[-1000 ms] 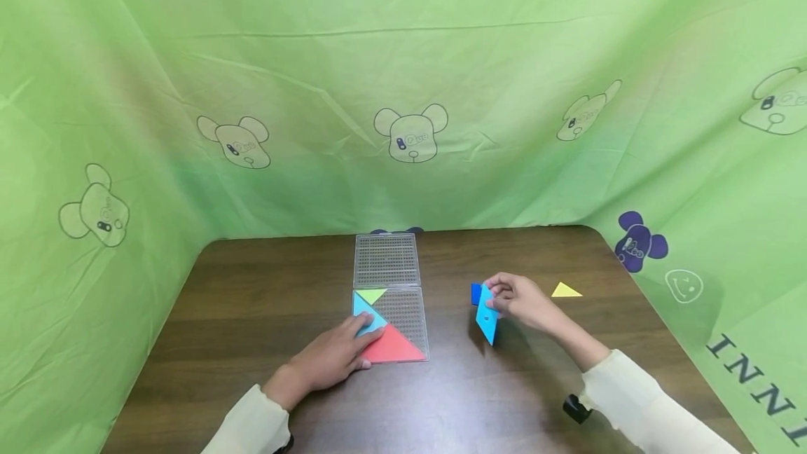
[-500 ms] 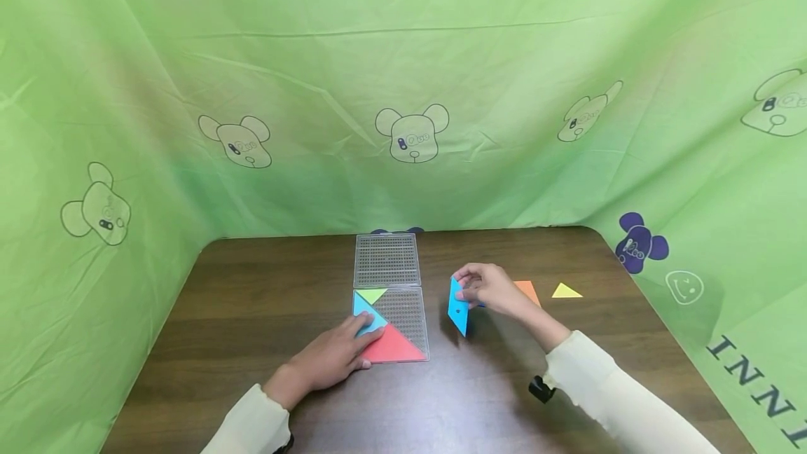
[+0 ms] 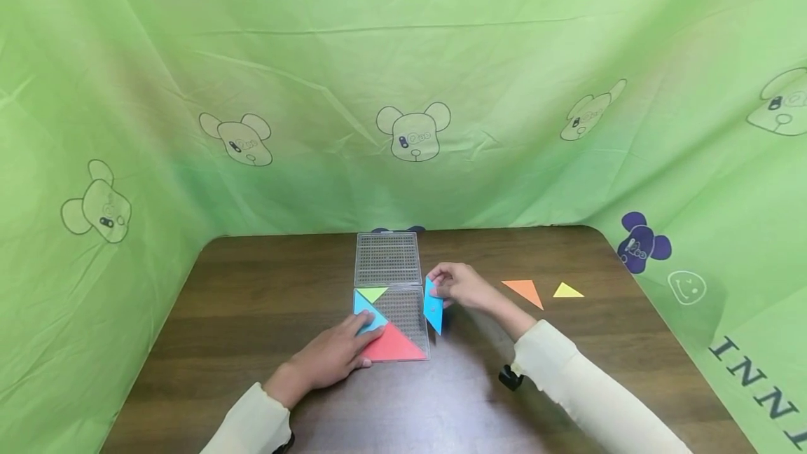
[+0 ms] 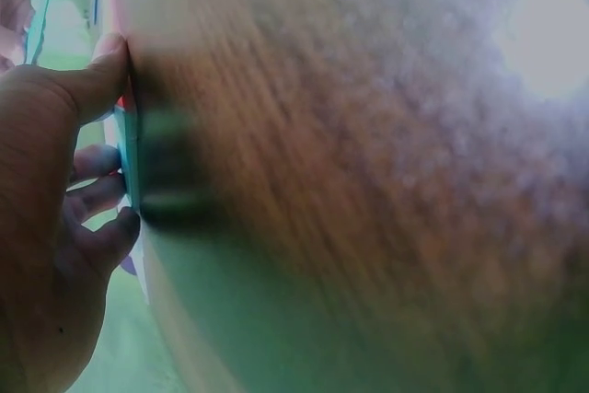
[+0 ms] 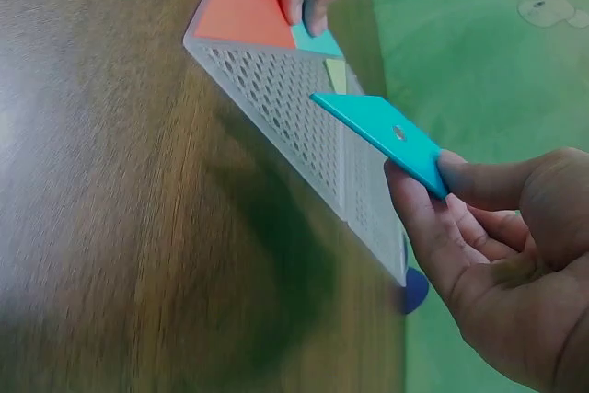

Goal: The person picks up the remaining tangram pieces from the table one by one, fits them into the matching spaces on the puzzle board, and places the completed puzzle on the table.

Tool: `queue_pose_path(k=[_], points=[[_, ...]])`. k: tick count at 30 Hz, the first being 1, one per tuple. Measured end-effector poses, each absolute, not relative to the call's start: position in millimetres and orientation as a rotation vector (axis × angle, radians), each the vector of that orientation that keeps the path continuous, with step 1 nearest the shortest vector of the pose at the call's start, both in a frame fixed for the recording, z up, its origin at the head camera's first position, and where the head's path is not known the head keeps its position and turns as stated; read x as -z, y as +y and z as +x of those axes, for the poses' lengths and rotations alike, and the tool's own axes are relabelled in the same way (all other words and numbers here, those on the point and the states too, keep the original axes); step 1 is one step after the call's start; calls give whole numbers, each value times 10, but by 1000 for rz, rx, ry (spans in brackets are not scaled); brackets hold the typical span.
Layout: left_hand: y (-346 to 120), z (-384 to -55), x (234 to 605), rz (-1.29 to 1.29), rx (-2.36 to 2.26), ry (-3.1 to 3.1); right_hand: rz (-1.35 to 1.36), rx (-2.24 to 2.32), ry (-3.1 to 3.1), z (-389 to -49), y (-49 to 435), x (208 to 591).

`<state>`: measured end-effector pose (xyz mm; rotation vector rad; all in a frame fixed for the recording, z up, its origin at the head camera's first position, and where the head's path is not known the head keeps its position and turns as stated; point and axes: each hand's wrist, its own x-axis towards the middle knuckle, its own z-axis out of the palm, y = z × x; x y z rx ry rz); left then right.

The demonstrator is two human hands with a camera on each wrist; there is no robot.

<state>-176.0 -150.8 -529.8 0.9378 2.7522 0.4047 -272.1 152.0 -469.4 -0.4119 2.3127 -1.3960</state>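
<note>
My right hand (image 3: 465,287) pinches a blue parallelogram tangram piece (image 5: 391,132) with a small hole, between thumb and fingers. It is held tilted on edge, just right of the clear perforated case's near half (image 3: 403,310). In the right wrist view, the piece is above the case's perforated base, apart from it. My left hand (image 3: 334,352) rests on the case's left side, fingers on a light blue triangle (image 3: 361,305) and the thumb by the near edge. A red triangle (image 3: 396,346) and a small light green triangle (image 3: 373,293) lie in the case too.
The case's other half (image 3: 387,259) lies flat behind, hinged to the near one. An orange triangle (image 3: 526,291) and a yellow triangle (image 3: 569,291) lie on the wooden table (image 3: 252,286) at the right. Green cloth (image 3: 315,181) hangs around the back and sides.
My right hand has carried the blue parallelogram leftward to the case's right edge, uncovering the orange triangle. The dark blue piece seen earlier is now hidden. My left hand stays put.
</note>
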Motion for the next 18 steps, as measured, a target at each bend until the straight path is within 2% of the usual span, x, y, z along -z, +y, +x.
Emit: queue_pose_path(k=[18], points=[[-1511, -1759, 5283, 952, -402, 2763, -483, 1242, 2296, -2721, 1195, 4885]])
